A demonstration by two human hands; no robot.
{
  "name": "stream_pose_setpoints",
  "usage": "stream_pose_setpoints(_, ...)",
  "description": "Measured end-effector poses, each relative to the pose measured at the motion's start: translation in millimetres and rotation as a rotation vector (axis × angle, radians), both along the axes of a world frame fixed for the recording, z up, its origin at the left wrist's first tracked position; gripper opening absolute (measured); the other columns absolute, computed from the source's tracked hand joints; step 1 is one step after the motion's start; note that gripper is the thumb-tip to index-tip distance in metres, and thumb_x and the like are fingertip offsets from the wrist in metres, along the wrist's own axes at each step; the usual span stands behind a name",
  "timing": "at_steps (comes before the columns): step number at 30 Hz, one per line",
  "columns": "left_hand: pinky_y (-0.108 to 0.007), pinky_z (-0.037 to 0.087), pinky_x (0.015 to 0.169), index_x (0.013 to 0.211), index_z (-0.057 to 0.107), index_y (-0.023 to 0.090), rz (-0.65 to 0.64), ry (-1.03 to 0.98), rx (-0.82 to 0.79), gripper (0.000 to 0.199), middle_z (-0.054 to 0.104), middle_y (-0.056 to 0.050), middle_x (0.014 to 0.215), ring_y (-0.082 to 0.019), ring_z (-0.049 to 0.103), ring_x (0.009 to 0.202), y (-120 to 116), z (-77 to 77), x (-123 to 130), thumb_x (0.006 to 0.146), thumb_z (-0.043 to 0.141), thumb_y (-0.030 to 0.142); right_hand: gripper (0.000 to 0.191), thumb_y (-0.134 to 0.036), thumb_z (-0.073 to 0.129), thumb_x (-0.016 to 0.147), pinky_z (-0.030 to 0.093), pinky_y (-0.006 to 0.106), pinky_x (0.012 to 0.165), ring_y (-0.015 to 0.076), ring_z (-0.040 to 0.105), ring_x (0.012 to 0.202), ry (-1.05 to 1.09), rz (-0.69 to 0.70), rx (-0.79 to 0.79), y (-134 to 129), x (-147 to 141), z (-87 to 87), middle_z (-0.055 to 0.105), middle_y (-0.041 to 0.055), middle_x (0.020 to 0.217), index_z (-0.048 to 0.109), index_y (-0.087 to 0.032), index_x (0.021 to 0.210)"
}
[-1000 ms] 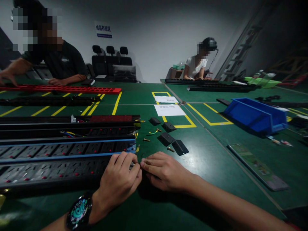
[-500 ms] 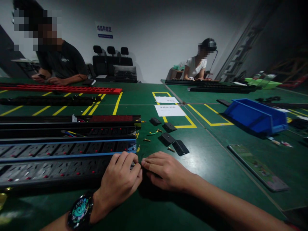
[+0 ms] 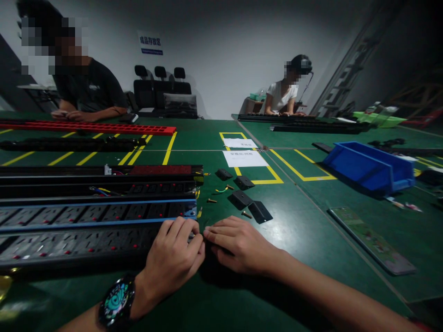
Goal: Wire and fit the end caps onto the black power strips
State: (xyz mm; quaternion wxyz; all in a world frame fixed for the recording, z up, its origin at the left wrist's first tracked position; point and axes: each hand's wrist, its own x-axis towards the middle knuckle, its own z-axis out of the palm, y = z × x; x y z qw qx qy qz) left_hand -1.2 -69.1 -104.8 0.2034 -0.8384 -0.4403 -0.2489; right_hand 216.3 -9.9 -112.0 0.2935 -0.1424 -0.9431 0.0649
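The nearest power strip point(image 3: 79, 242) lies along the near left of the counter point(image 3: 311, 221), its right end under both hands. The left hand point(image 3: 173, 260) curls closed over that end, and the right hand point(image 3: 238, 244) pinches something too small to identify against it. Steadying the strip with the left while the right works in small moves seems wise; loose screws point(image 3: 212, 200) and black brackets point(image 3: 259, 212) lie just beyond.

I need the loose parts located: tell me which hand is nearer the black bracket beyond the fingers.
Right. The right hand lies just below the black bracket; the left hand rests farther left, on the end of the nearest power strip.
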Motion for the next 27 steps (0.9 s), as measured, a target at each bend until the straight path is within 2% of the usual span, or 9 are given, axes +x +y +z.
stream_pose_setpoints(3,-0.041,0.036,0.076,0.078,0.064,0.019,0.000,0.000,0.000,0.013,0.062,-0.006,0.089,-0.025,0.051,0.085,0.3,-1.7,0.4,0.091,0.061,0.018,0.030,-0.015,0.055,0.097,0.059,0.038,0.081,0.0242,0.076,0.098,-0.011,0.000,-0.008,-0.3,-0.5,-1.4,0.080,0.0109,0.116,0.071,-0.013,0.122)
stream_pose_setpoints(11,-0.041,0.036,0.076,0.080,0.065,0.019,0.006,0.011,-0.023,0.004,0.063,-0.006,0.090,-0.026,0.051,0.087,-0.6,1.4,0.1,0.083,0.064,0.016,0.032,-0.015,0.055,0.096,0.060,0.038,0.090,0.0238,0.077,0.100,0.003,-0.006,-0.129,-0.2,2.6,5.0,0.080,0.0113,0.113,0.068,-0.014,0.125)
stream_pose_setpoints(17,-0.041,0.037,0.076,0.081,0.064,0.019,0.012,0.011,-0.024,0.007,0.063,-0.005,0.090,-0.025,0.052,0.087,-1.6,1.0,1.2,0.089,0.063,0.018,0.032,-0.011,0.056,0.095,0.062,0.041,0.091,0.0255,0.077,0.104,-0.004,0.023,-0.125,-2.1,1.1,2.3,0.080,0.0133,0.115,0.069,-0.014,0.124)
stream_pose_setpoints(24,-0.040,0.038,0.075,0.084,0.064,0.018,0.010,0.019,-0.042,0.003,0.063,-0.006,0.092,-0.024,0.053,0.087,-3.1,2.2,1.9,0.084,0.066,0.017,0.035,-0.011,0.053,0.097,0.063,0.041,0.093,0.0254,0.076,0.108,0.002,0.004,-0.120,-4.8,0.7,2.9,0.079,0.0133,0.118,0.070,-0.014,0.127)
stream_pose_setpoints(27,-0.040,0.038,0.074,0.084,0.063,0.018,0.012,0.015,-0.016,0.004,0.062,-0.006,0.091,-0.024,0.052,0.086,-2.6,2.1,2.4,0.087,0.064,0.017,0.035,-0.011,0.053,0.097,0.063,0.041,0.095,0.0249,0.077,0.108,-0.013,0.003,-0.113,-4.4,0.6,0.5,0.079,0.0139,0.119,0.071,-0.015,0.127)
